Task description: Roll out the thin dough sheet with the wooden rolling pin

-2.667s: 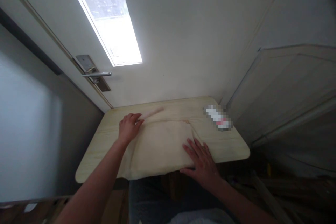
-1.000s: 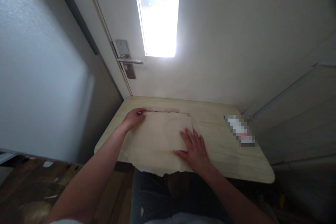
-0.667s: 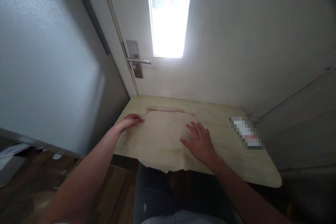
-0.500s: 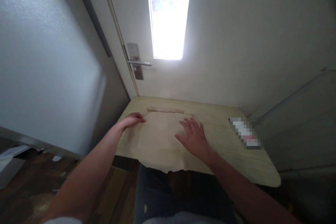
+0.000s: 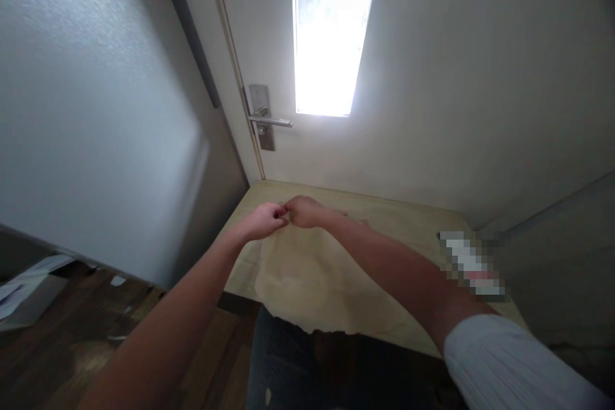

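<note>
A cream folded cloth [image 5: 307,275] lies on the pale wooden table [image 5: 413,230], its ragged near edge hanging over the front. My left hand [image 5: 262,220] and my right hand [image 5: 302,210] meet at the cloth's far left corner, knuckle to knuckle. Both are closed in a pinch on the cloth's far edge. My right forearm crosses over the cloth and hides its right part. The strap seen along the far edge is hidden behind my hands.
A blurred-out flat object [image 5: 473,266] lies at the table's right end. Behind the table stands a white door with a metal handle [image 5: 269,120] and a bright narrow window [image 5: 331,32]. A grey wall is at the left, dark wooden floor [image 5: 72,327] below it.
My right hand left the cloth's right side, where it lay flat, and crossed to the far left corner beside my left hand. Both now pinch there. The view shifted left.
</note>
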A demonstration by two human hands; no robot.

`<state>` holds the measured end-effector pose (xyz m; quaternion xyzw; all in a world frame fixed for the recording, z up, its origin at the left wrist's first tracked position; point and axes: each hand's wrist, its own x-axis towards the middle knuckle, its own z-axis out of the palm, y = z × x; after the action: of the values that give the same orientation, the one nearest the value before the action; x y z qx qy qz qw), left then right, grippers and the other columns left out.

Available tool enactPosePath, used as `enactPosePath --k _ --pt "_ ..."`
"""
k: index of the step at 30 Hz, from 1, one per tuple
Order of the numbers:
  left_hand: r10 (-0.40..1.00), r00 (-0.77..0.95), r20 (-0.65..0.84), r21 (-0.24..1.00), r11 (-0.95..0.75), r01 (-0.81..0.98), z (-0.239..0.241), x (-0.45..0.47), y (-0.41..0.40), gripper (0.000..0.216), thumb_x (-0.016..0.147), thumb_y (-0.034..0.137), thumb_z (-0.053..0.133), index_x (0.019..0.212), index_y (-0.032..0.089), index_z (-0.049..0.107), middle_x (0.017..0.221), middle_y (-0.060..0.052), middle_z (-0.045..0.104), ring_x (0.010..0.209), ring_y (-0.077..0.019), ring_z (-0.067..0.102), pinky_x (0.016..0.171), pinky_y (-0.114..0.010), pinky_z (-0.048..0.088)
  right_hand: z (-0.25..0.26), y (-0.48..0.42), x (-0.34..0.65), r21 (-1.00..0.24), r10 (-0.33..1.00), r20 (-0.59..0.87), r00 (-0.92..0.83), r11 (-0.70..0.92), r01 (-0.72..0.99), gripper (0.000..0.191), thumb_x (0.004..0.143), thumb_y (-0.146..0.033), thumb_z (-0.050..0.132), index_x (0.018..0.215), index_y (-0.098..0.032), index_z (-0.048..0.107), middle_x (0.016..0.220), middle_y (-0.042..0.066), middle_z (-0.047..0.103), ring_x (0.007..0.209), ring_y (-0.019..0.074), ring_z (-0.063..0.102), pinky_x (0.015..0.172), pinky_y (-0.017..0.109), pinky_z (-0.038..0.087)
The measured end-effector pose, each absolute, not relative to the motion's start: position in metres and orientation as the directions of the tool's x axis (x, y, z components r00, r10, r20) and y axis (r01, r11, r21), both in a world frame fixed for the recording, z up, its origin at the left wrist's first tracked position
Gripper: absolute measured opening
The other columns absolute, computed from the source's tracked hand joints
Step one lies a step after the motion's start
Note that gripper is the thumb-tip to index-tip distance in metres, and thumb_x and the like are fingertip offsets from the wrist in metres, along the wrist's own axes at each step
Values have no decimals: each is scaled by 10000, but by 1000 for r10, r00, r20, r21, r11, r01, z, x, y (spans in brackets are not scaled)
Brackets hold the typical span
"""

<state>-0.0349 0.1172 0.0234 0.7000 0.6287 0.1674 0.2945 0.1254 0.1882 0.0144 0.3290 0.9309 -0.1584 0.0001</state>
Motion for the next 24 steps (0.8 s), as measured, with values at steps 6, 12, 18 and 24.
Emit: enactPosePath --k 6,12,18,24 --pt "981 152 -124 589 -50 807 27 -40 101 238 748 417 585 803 217 701 659 -1 629 628 -169 556 591 -287 364 24 218 146 -180 567 -243 -787 771 611 318 711 -274 671 1012 -205 747 958 73 738 833 208 639 652 258 393" --pt "955 98 -281 581 88 809 8 -64 93 287 653 452 690 772 191 697 677 -8 660 638 -188 593 544 -269 367 31 207 182 -308 585 -169 -793 733 606 201 813 -321 639 899 -154 714 860 48 698 714 145 551 591 243 320" --pt "941 163 -297 739 118 663 6 -87 81 308 611 424 741 832 209 743 836 -35 751 784 -222 665 679 -283 480 61 165 213 -445 654 13 -757 681 581 168 850 -325 607 824 -162 640 775 1 614 673 108 485 587 218 301" --pt "966 104 -239 803 136 580 39 -84 58 350 599 499 773 783 201 758 718 -17 727 631 -175 628 566 -262 482 94 125 256 -539 736 165 -656 625 565 212 845 -370 581 751 -180 591 650 -41 520 602 91 444 582 228 287"
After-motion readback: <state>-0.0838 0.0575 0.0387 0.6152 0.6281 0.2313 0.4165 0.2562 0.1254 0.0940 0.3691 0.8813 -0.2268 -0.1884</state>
